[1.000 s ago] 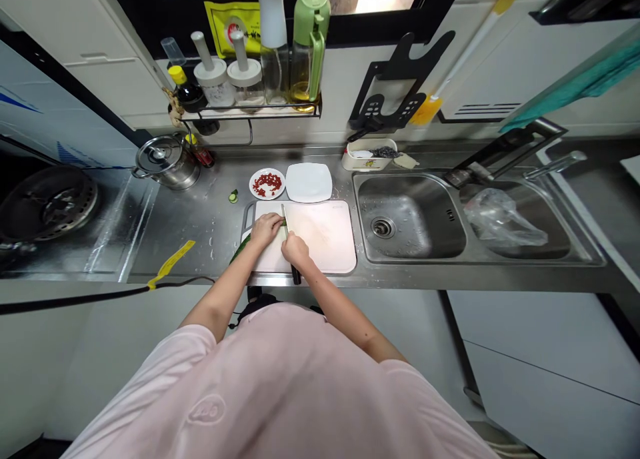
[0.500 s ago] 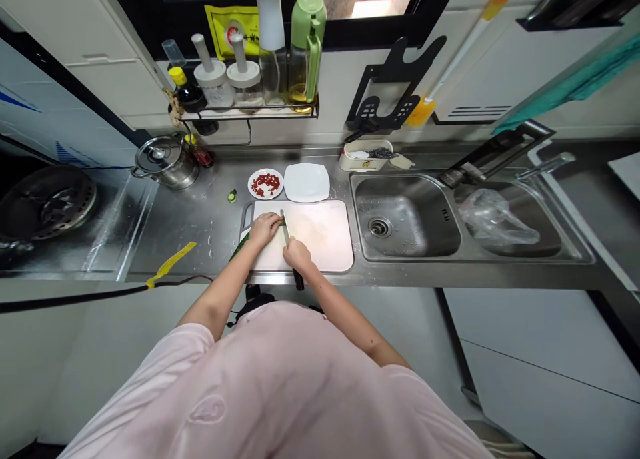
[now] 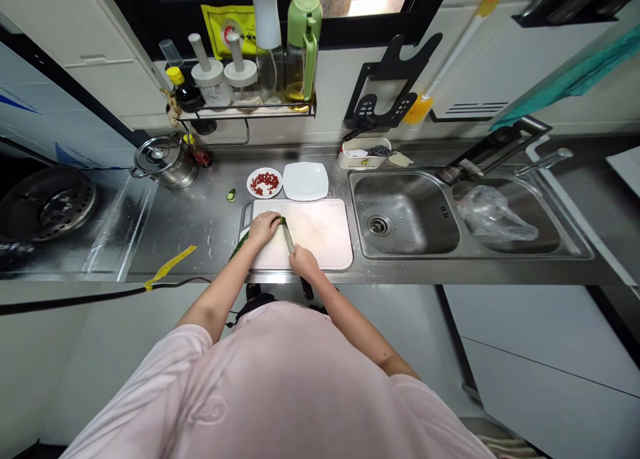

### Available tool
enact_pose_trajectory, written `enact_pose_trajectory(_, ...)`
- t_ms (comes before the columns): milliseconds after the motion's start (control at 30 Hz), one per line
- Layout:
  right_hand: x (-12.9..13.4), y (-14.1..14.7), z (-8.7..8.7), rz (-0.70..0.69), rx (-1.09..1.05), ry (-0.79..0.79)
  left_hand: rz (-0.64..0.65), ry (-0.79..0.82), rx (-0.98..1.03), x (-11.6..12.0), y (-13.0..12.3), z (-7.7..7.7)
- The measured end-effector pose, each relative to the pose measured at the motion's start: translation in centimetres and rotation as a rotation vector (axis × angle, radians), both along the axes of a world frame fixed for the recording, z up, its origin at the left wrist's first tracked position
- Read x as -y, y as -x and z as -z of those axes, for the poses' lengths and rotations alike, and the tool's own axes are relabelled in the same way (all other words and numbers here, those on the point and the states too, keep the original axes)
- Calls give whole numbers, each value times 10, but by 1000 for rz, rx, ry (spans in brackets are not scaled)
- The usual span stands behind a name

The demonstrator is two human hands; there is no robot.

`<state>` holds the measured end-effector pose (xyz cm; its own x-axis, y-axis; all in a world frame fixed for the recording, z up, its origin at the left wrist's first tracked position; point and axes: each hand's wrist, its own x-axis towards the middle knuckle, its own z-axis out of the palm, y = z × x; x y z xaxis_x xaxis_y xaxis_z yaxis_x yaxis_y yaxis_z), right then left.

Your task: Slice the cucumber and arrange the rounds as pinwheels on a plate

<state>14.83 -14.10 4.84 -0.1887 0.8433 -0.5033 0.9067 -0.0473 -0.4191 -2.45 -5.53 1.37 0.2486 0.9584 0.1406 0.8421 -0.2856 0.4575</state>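
Note:
My left hand (image 3: 264, 228) grips a long green cucumber (image 3: 241, 246) lying across the left edge of a white cutting board (image 3: 320, 232), with its cut end just past my fingers. My right hand (image 3: 303, 262) is shut on the black handle of a kitchen knife (image 3: 289, 239). The steel blade points away from me and stands just right of the cucumber's end. Most of the cucumber is hidden under my left hand. A small cucumber slice (image 3: 231, 195) lies on the steel counter beyond the board.
Beyond the board are a round plate of chopped red chili (image 3: 264, 182) and a white square plate (image 3: 305, 181). A steel pot (image 3: 165, 162) stands to the left, near a stove burner (image 3: 46, 202). A steel double sink (image 3: 405, 212) lies right; a bottle rack (image 3: 247, 111) stands behind.
The knife has drawn back toward me and tilted, with my right hand shifting nearer the board's front edge. My left hand stays on the cucumber. The whole view has shifted slightly.

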Motion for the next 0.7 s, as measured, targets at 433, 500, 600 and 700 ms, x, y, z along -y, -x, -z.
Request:
enact_pose_trajectory(433, -2, -52, -6, -33, 343, -286, -166, -62, 245, 8, -4, -25)
enact_pose_trajectory(500, -4, -56, -7, -33, 362, -344, -137, -48, 279, 6, -8, -30)
enact_pose_trajectory(600, -5, -60, -6, -35, 373, -410, -43, 7, 276, 2, -15, -36)
enact_pose_trajectory(700, -5, -61, -4, -40, 368, -480, 50, 67, 223, -2, -19, -39)
